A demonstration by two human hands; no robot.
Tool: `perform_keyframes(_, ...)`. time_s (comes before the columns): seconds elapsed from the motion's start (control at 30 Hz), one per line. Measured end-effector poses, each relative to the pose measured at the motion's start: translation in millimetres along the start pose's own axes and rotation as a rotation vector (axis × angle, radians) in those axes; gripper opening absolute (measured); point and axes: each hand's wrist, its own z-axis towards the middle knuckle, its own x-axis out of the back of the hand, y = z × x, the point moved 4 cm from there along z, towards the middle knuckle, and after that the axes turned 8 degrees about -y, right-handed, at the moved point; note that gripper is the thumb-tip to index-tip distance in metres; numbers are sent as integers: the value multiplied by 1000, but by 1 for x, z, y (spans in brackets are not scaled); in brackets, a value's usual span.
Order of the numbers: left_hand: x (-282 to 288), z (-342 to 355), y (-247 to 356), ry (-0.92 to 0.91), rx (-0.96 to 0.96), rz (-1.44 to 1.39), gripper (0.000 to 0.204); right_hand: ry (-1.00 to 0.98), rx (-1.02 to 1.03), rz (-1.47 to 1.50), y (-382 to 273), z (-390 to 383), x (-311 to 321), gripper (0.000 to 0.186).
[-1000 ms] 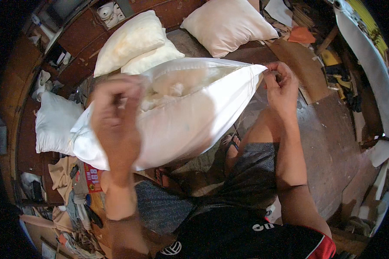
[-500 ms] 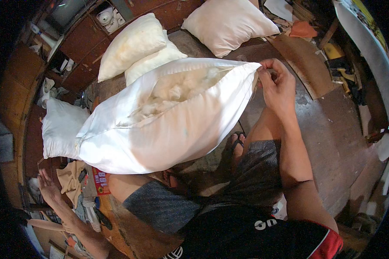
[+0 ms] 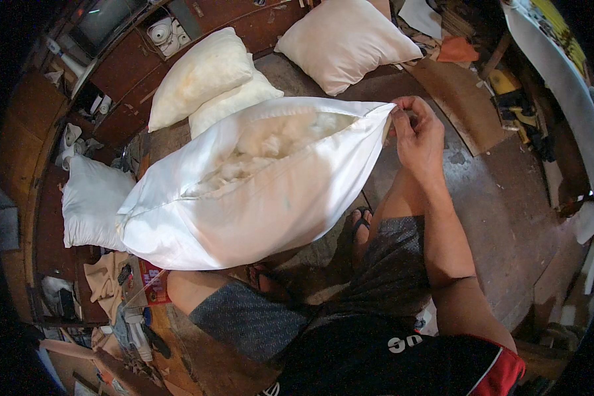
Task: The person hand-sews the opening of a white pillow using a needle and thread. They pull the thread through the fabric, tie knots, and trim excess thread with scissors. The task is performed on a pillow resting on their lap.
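Note:
A large white pillow lies slantwise across my knees. Its long seam gapes along the upper side, and off-white fibre stuffing shows inside. My right hand is closed in a pinch on the pillow's right corner, pulling that end taut. A thin pale strand, perhaps thread, runs down and left from the pillow's lower left edge. My left hand does not show; only part of what looks like my left forearm appears at the lower left.
Two cream pillows overlap beyond the open one, and another pale pillow lies farther right. A smaller white pillow stands at the left. Tan cloth and clutter lie below it. Brown board and tools line the right side.
My left hand has dropped out of sight at the lower left. The right hand keeps its pinch on the corner; the pillow sits slightly lower in view.

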Motion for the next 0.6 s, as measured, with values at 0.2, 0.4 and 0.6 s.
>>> perform_keyframes(0.2,-1,-12,-9,-33,22,124,42,56,75,138,-3,1,-6,11)
perform_keyframes(0.4,-35,-20,19,-320,-91,128,40,49,-3,183,1,3,-9,11)
perform_keyframes(0.6,-151,-227,92,-801,-184,-122,32,95,14,-58,1,3,14,16)
